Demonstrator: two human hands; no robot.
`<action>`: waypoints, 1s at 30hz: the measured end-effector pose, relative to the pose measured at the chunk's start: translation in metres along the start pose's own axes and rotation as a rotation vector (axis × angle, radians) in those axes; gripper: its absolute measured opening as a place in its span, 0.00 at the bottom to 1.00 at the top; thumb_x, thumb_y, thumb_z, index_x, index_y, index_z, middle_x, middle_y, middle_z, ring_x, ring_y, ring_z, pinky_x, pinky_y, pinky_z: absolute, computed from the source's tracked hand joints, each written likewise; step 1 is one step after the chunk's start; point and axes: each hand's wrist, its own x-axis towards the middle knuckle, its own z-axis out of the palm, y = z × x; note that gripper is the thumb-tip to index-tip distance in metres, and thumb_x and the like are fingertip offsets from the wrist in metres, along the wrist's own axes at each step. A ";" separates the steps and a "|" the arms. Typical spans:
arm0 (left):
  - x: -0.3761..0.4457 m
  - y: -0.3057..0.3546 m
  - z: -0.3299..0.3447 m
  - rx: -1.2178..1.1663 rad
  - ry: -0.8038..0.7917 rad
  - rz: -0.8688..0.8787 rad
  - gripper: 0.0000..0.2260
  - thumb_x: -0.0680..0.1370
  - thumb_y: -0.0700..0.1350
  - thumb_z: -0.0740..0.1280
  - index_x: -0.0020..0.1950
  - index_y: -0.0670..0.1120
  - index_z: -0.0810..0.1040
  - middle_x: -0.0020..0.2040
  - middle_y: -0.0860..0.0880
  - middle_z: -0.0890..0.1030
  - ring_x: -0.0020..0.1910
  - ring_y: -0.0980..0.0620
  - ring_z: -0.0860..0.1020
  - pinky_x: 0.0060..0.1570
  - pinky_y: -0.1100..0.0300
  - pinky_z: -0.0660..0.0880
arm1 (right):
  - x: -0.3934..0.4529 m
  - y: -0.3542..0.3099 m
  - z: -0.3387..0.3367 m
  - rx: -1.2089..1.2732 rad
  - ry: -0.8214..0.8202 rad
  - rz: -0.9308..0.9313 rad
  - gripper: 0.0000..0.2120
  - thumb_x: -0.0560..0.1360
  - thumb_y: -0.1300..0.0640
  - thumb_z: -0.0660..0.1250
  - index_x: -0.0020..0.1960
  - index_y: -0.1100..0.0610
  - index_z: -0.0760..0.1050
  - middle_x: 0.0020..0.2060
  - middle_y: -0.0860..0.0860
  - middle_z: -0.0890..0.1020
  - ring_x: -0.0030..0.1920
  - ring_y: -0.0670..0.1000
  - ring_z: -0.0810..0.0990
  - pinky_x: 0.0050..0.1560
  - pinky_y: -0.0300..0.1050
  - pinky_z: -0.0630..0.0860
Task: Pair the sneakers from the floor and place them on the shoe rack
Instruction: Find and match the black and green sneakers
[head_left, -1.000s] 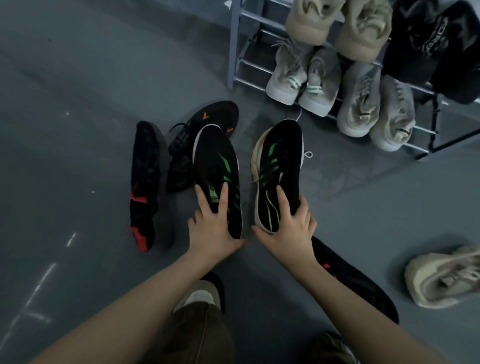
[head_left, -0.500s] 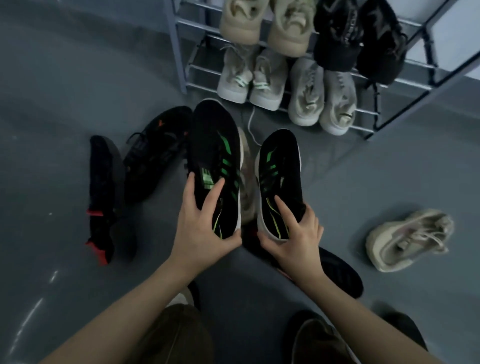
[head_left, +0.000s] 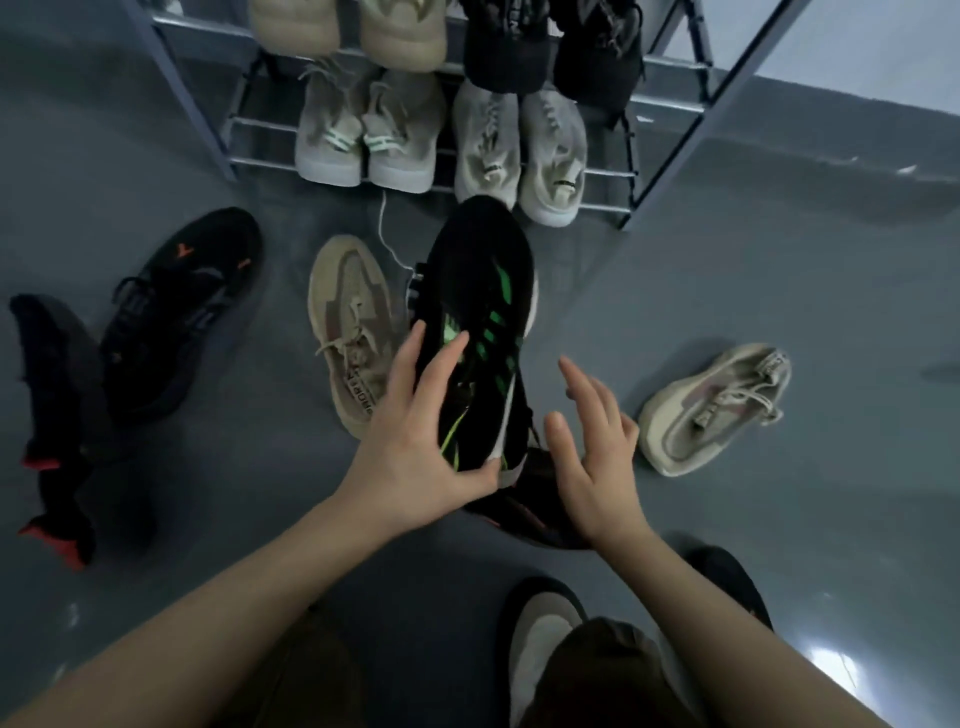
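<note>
A pair of black sneakers with green stripes (head_left: 480, 291) is held together above the floor, soles toward me and toes pointing at the shoe rack (head_left: 670, 174). My left hand (head_left: 415, 447) grips the pair at the heel end. My right hand (head_left: 592, 447) hovers just to the right of them with fingers spread, holding nothing. Loose on the floor lie a beige sneaker (head_left: 348, 322) left of the pair, a matching beige sneaker (head_left: 711, 410) at the right, and a black sneaker with orange marks (head_left: 176, 306).
The rack's lower shelf holds two pale pairs (head_left: 363, 130) (head_left: 519, 145); a beige pair and a black pair (head_left: 550, 47) sit above. A black-and-red shoe (head_left: 52, 415) lies far left. Another dark shoe (head_left: 524, 512) lies under my hands. My own feet (head_left: 540, 623) are below.
The two green-striped sneakers, held one in each hand before, are now pressed together in my left hand. My right hand has let go and opened. The view has shifted toward the rack.
</note>
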 end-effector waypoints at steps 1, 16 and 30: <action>0.008 0.010 0.008 -0.001 -0.016 0.006 0.47 0.64 0.53 0.76 0.74 0.59 0.50 0.76 0.54 0.45 0.70 0.63 0.51 0.63 0.64 0.59 | 0.003 0.000 -0.007 0.012 0.029 0.009 0.25 0.77 0.39 0.50 0.72 0.44 0.59 0.66 0.46 0.70 0.67 0.46 0.68 0.68 0.49 0.56; 0.042 0.002 0.078 0.562 -0.322 0.070 0.49 0.67 0.71 0.62 0.76 0.49 0.42 0.75 0.38 0.38 0.75 0.40 0.41 0.71 0.44 0.41 | 0.015 0.059 -0.018 -0.140 -0.087 0.382 0.24 0.77 0.40 0.57 0.71 0.44 0.63 0.71 0.52 0.65 0.72 0.53 0.61 0.70 0.53 0.50; 0.020 -0.030 0.047 0.424 -0.298 -0.138 0.46 0.64 0.59 0.73 0.76 0.56 0.51 0.74 0.39 0.44 0.67 0.36 0.61 0.68 0.45 0.59 | -0.003 0.044 0.002 -0.121 -0.138 0.433 0.40 0.66 0.47 0.73 0.73 0.44 0.58 0.71 0.58 0.57 0.70 0.61 0.57 0.70 0.56 0.55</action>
